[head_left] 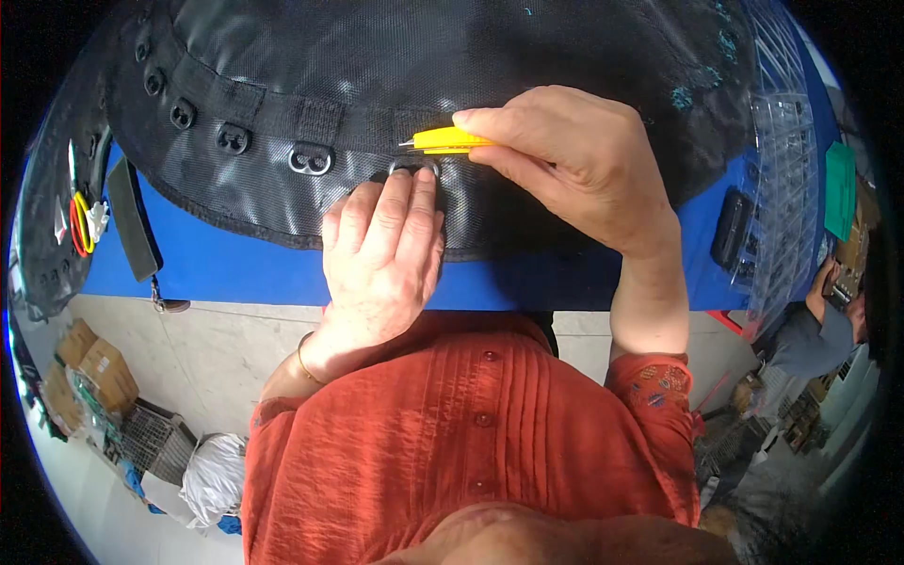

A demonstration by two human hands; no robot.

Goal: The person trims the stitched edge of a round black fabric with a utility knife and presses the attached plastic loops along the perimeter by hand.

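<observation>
A large black mesh fabric piece (377, 56) lies over the blue table (235, 273). Black double-ring fittings, one of them a buckle (311, 158), sit in a curved row along its webbing strip (315, 119). My left hand (384, 250) lies on the fabric near its front edge, fingers extended, fingertips on another ring fitting (414, 169). My right hand (574, 155) pinches a yellow cutter (443, 140) between thumb and fingers. Its thin metal tip points left, at the webbing just above my left fingertips.
Orange-and-yellow scissors (80, 226) and a dark strap-like piece (135, 218) lie at the left. Clear plastic sheeting (786, 188), a black case (732, 229) and a green tray (840, 191) are at the right. Another person (815, 334) is at the far right; cardboard boxes (104, 372) stand lower left.
</observation>
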